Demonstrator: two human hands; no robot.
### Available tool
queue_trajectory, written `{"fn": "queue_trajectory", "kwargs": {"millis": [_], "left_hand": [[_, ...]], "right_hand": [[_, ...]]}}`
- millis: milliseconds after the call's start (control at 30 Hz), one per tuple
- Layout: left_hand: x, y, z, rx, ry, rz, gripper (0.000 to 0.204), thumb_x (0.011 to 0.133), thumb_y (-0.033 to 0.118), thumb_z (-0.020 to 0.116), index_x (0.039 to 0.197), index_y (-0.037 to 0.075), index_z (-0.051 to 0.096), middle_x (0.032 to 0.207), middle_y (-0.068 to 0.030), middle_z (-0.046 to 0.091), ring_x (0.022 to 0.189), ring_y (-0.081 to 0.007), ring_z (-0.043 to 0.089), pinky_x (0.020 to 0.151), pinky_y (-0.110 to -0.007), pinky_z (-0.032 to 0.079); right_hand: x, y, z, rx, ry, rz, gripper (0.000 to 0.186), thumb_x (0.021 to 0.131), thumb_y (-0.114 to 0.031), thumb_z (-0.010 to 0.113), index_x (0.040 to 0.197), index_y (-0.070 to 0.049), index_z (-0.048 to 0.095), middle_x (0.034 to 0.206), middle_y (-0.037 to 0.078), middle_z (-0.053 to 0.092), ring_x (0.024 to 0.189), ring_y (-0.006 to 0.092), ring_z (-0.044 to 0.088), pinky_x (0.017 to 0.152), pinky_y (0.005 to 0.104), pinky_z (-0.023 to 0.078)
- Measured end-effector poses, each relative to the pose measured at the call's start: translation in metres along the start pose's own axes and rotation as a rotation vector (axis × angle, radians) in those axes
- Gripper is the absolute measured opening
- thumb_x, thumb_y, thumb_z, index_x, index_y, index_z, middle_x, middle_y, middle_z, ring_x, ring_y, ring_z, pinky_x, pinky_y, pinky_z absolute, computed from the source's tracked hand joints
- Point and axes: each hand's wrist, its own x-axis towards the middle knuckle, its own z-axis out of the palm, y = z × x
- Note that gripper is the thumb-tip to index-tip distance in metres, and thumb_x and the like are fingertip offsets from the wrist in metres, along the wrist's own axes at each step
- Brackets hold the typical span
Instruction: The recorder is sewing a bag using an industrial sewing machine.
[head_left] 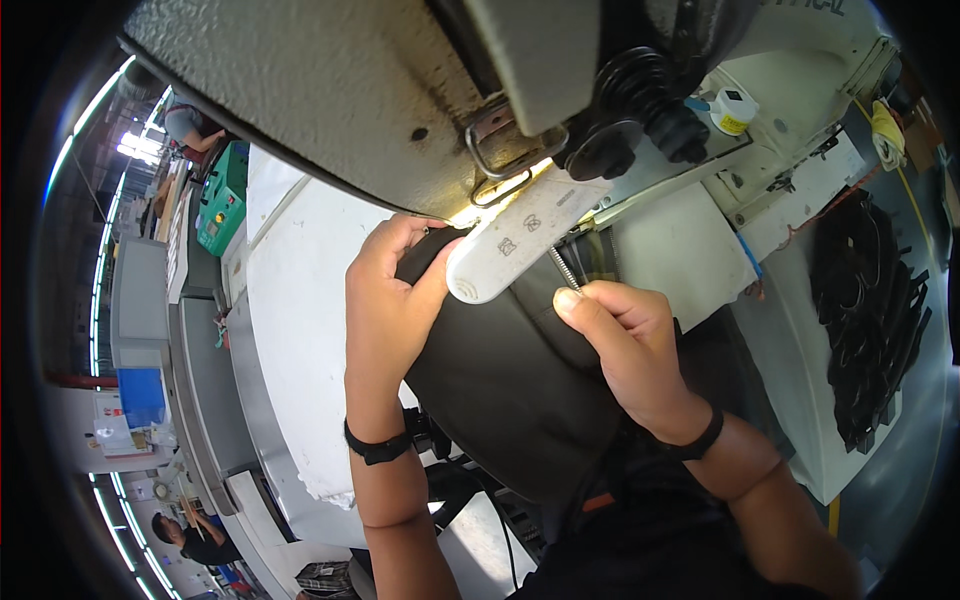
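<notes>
One silver-toothed zipper (565,267) is pinched between thumb and fingers of the right hand (632,343); one edge of dark smooth fabric (510,385) is clamped by the left hand (392,300). Between them, one white rounded machine bar (525,238) is seen. Leftward, one white tabletop (305,345) is extended.

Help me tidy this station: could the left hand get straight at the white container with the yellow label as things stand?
Probably not directly: in this view, the black knobs and pale oblong piece lie between the left hand and white container, and that hand is holding dark fabric.
</notes>
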Motion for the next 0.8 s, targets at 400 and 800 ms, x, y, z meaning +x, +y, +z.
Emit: {"fn": "queue_trajectory", "kwargs": {"millis": [400,800], "left_hand": [[0.037,-0.028,-0.012,0.077,-0.053,-0.041,0.04,0.094,0.028,0.079,0.112,-0.007,0.076,0.102,-0.0176,0.08,0.092,-0.0219,0.073,0.086,-0.036,0.055],[0.016,-0.003,-0.015,0.26,0.071,0.124,0.039,0.094,0.019,0.075,0.125,-0.003,0.069,0.124,-0.0196,0.071,0.116,-0.0359,0.067,0.101,-0.042,0.051]], "right_hand": [[0.036,0.011,0.015,0.059,0.033,-0.073,0.043,0.104,-0.012,0.068,0.067,-0.003,0.046,0.064,-0.011,0.037,0.063,0.0003,0.03,0.053,0.0268,0.024],[0.043,0.013,0.013,-0.05,0.024,-0.077,0.044,0.103,-0.017,0.065,0.068,0.0,0.045,0.061,-0.005,0.036,0.062,0.0038,0.031,0.052,0.0326,0.028]]}}
